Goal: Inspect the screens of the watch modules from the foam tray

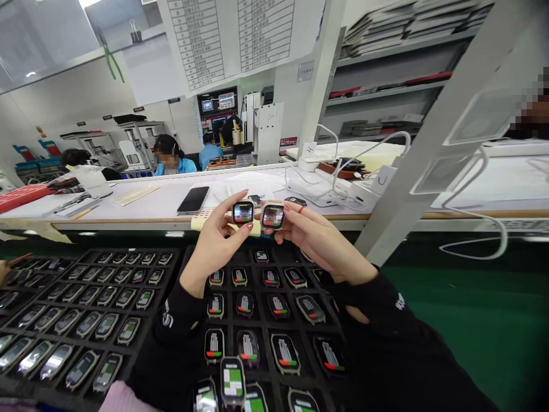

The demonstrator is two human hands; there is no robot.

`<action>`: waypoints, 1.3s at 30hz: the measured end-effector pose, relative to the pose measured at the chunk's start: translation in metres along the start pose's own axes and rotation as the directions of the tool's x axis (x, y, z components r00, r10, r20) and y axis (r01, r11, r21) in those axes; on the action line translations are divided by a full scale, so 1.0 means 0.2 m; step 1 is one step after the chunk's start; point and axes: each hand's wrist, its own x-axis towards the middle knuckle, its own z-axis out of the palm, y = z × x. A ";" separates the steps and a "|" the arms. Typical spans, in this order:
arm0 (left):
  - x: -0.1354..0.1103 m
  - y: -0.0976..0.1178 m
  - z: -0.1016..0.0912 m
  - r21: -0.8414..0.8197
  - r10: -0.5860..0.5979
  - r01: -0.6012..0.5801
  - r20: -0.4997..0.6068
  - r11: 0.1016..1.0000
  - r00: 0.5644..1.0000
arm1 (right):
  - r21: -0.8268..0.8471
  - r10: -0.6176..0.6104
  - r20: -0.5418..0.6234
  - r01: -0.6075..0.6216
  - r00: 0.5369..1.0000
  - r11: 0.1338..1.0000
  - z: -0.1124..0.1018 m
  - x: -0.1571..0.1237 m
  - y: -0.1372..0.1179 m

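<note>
My left hand (214,243) holds up a small smartwatch body (242,212) with a lit screen, pinched between thumb and fingers. My right hand (315,237) holds a second, paler watch body (273,217) right beside it, screens facing me. Both are raised above a black tray (257,297) whose pockets hold several more watch bodies with lit screens. Both arms wear black sleeves.
A second black tray (86,309) of several watch bodies lies to the left. A white bench beyond carries a phone (194,200), cables and a charger block (330,194). A slanted white post (433,131) stands right. Green belt (472,320) at right. People sit at far benches.
</note>
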 end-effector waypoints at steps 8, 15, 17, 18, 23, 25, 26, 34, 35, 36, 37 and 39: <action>0.00 0.00 0.00 -0.009 -0.010 0.010 0.001 1.000 1.000 | -0.019 -0.004 -0.007 0.004 1.000 1.000 -0.01 0.01 0.01; 0.00 0.00 0.00 -0.016 -0.015 0.014 -0.003 1.000 1.000 | -0.117 -0.054 0.069 0.062 0.996 0.991 -0.01 0.01 0.01; 0.00 0.00 0.00 -0.018 -0.016 0.016 -0.005 1.000 1.000 | -0.152 -0.051 0.085 0.064 0.995 0.986 -0.02 0.01 0.01; 0.00 0.00 0.00 -0.018 -0.016 0.016 -0.006 1.000 1.000 | -0.158 -0.051 0.083 0.064 0.995 0.985 -0.02 0.01 0.01; 0.01 0.00 0.00 -0.012 -0.020 0.020 -0.014 1.000 1.000 | -0.131 -0.053 0.081 0.063 0.995 0.989 -0.02 0.01 0.01; 0.01 0.00 -0.01 -0.010 -0.020 0.020 -0.016 1.000 1.000 | -0.119 -0.056 0.078 0.065 0.995 0.991 -0.01 0.01 0.01; 0.01 0.00 -0.01 -0.009 -0.018 0.017 -0.016 1.000 1.000 | -0.114 -0.056 0.070 0.064 0.996 0.991 -0.01 0.01 0.01; 0.00 0.00 0.01 -0.010 -0.012 0.011 -0.039 1.000 0.999 | -0.125 -0.047 0.013 0.048 0.999 0.991 -0.01 0.01 0.02; 0.00 0.00 0.01 -0.010 -0.013 0.012 -0.041 1.000 0.999 | -0.131 -0.041 0.018 0.043 0.999 0.990 -0.01 0.01 0.02; 0.00 0.00 0.01 -0.010 -0.013 0.012 -0.042 1.000 0.999 | -0.138 -0.037 0.025 0.040 0.999 0.990 -0.02 0.01 0.02; 0.00 0.00 0.01 -0.009 -0.011 0.011 -0.044 1.000 0.999 | -0.143 -0.033 0.034 0.038 0.999 0.989 -0.02 0.01 0.02; 0.00 0.00 0.01 -0.007 -0.010 0.010 -0.045 1.000 0.999 | -0.143 -0.031 0.048 0.037 0.998 0.989 -0.01 0.01 0.01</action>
